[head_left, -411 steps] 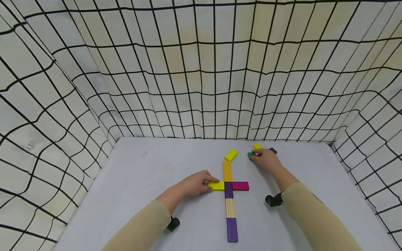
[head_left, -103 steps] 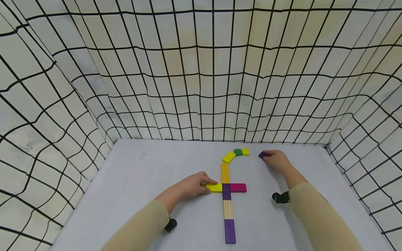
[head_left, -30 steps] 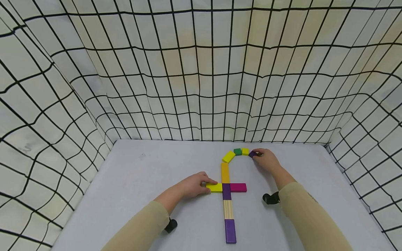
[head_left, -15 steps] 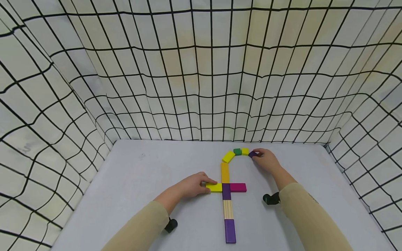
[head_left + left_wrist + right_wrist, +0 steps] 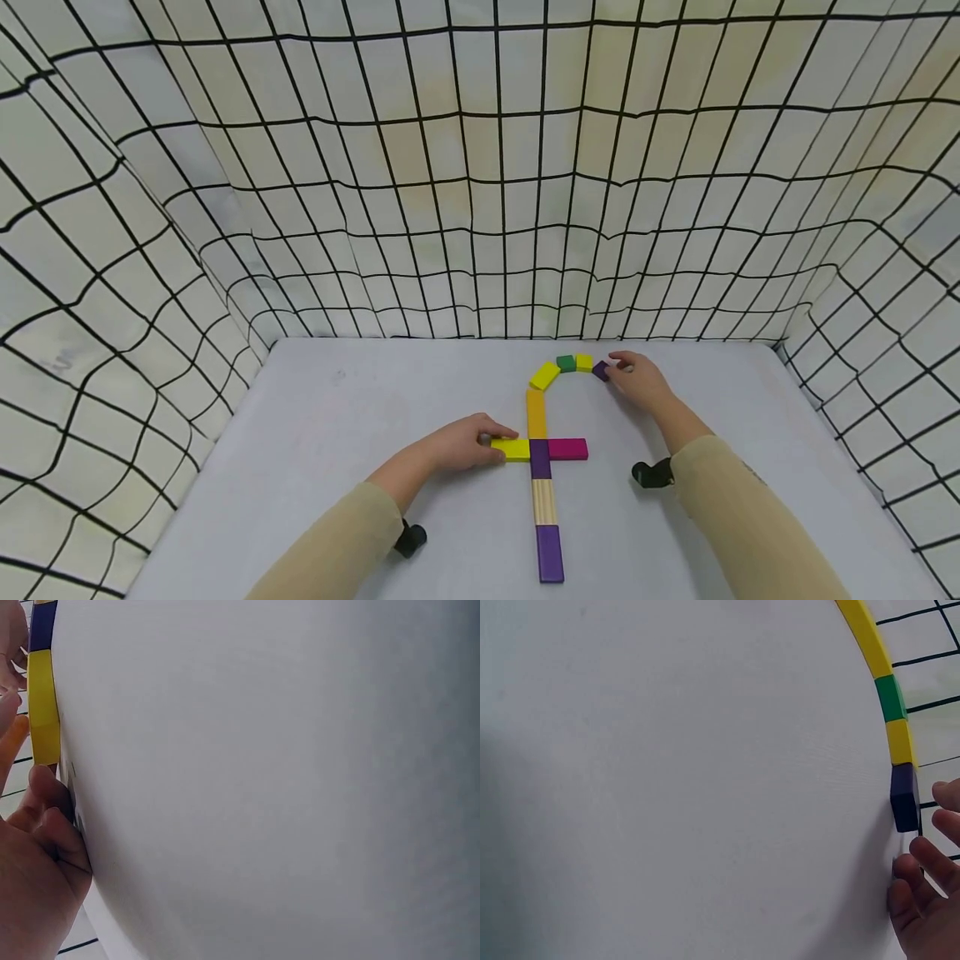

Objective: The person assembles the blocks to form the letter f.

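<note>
Flat coloured blocks lie joined on the table. My left hand [image 5: 461, 442] holds the outer end of a yellow block [image 5: 515, 450], thumb on its near side and index finger on its far side. In the right wrist view a small purple block [image 5: 904, 796] ends the curved row, and the parted fingers of my right hand [image 5: 635, 381] stand just beside it. A small yellow block [image 5: 584, 362], a green block [image 5: 566, 363] and a slanted yellow block [image 5: 544, 375] continue the curve down to an orange block [image 5: 536, 414].
Below the orange block run a purple block [image 5: 540, 459], a ridged wood-coloured block [image 5: 543, 502] and a long purple block [image 5: 550, 553]. A magenta block [image 5: 568, 449] points right. Black netting [image 5: 480, 242] over pale walls surrounds the white table [image 5: 337, 400].
The green, small yellow and purple blocks have joined the curve one after another. In the last half second my right fingers have spread and let go of the purple block; my left hand keeps its place.
</note>
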A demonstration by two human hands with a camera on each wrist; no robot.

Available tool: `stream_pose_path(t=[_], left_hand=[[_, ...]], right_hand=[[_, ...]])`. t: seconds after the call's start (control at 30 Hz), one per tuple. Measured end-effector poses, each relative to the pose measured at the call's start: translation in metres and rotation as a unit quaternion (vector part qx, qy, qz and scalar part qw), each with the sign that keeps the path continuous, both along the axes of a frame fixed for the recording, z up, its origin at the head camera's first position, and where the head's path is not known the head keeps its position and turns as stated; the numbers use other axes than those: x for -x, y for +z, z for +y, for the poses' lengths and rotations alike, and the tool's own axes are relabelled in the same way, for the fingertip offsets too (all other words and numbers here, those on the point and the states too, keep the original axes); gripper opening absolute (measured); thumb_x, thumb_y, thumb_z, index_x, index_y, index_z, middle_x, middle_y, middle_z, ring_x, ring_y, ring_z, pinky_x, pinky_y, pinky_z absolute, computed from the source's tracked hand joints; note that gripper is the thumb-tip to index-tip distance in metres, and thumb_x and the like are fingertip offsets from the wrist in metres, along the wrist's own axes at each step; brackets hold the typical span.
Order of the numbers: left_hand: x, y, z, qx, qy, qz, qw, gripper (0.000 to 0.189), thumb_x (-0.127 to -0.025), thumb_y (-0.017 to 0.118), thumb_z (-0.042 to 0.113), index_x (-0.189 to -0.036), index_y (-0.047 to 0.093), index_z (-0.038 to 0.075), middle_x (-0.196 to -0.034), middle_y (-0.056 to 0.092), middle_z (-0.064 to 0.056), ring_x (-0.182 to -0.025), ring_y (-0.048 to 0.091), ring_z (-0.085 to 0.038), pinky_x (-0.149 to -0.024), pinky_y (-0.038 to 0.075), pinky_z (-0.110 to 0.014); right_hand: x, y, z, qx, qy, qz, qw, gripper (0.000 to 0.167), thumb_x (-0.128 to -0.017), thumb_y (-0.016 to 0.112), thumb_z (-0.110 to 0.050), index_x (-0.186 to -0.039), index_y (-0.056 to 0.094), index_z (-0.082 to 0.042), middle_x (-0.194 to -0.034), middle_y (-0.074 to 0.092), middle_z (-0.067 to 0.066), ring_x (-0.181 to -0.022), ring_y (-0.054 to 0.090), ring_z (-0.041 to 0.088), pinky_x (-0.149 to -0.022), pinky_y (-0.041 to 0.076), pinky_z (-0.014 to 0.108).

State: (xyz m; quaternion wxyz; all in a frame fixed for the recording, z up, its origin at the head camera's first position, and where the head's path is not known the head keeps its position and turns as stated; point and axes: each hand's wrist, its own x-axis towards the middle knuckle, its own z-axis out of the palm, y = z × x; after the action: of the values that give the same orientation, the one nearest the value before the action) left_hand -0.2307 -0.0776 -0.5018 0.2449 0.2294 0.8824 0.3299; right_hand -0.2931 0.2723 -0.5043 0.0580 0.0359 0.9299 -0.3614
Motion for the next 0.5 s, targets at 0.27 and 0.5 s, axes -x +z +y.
stream_pose_path(t=[0.27, 0.5], left_hand=[[0.002, -0.002, -0.003, -0.009, 0.022, -0.005, 0.9997, 0.043, -0.093, 0.069, 0.029, -0.136, 0.061, 0.028, -0.117, 0.057, 0.003, -0.102, 0.052, -0.018, -0.095, 0.044, -0.042], [-0.002, 0.004, -0.009, -0.016, 0.040, 0.011, 0.9990, 0.048, -0.097, 0.065, 0.033, -0.143, 0.054, 0.023, -0.126, 0.056, -0.001, -0.102, 0.053, -0.020, -0.086, 0.048, -0.039]], right_hand=[[0.005, 0.001, 0.004, -0.002, 0.007, 0.017, 0.9998, 0.047, -0.102, 0.052, -0.031, -0.142, 0.051, -0.007, -0.132, 0.053, 0.020, -0.113, 0.051, 0.035, -0.087, 0.047, 0.045], [-0.006, 0.004, 0.007, -0.012, 0.032, 0.047, 0.9983, 0.045, -0.101, 0.055, -0.029, -0.140, 0.054, -0.004, -0.129, 0.055, 0.020, -0.105, 0.053, 0.032, -0.077, 0.048, 0.038]])
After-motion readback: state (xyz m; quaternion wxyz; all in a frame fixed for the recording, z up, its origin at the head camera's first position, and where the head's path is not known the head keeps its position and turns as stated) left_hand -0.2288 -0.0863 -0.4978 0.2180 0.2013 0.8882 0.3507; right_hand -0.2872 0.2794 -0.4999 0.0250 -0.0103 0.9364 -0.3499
